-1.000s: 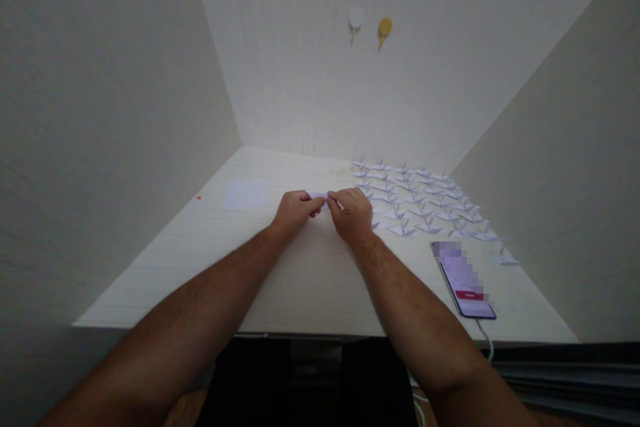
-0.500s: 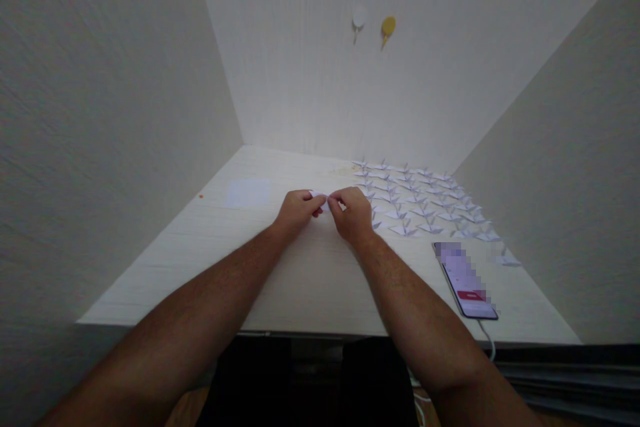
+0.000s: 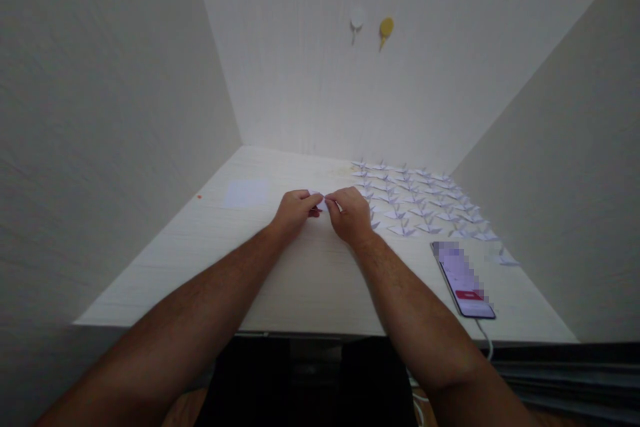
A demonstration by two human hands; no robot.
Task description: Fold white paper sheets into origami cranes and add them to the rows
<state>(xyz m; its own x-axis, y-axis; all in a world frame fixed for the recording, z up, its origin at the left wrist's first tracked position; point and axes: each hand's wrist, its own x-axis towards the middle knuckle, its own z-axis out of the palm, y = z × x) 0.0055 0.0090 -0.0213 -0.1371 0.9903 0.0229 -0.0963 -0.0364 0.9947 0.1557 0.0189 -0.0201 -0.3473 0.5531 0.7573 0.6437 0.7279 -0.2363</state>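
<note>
Still pinching the small folded paper (image 3: 321, 200) between left hand (image 3: 294, 212) and right hand (image 3: 351, 214), well left of the phone (image 3: 463, 279), hardly shifted in a second, so same crease under work

A pale wood-grain table (image 3: 310, 280) is seen closed in on three sides. A cream, faintly textured left wall (image 3: 100, 113) and right wall (image 3: 575, 180) are angled in towards a whiter back wall (image 3: 300, 67). The far end of the tabletop is brightly lit, and the near edge is left dimmer. High on the back wall, a white hook (image 3: 357, 19) and a yellow hook (image 3: 385, 27) are fixed side by side. Below the table's edge, a strip of brown floor (image 3: 183, 413) is glimpsed.
</note>
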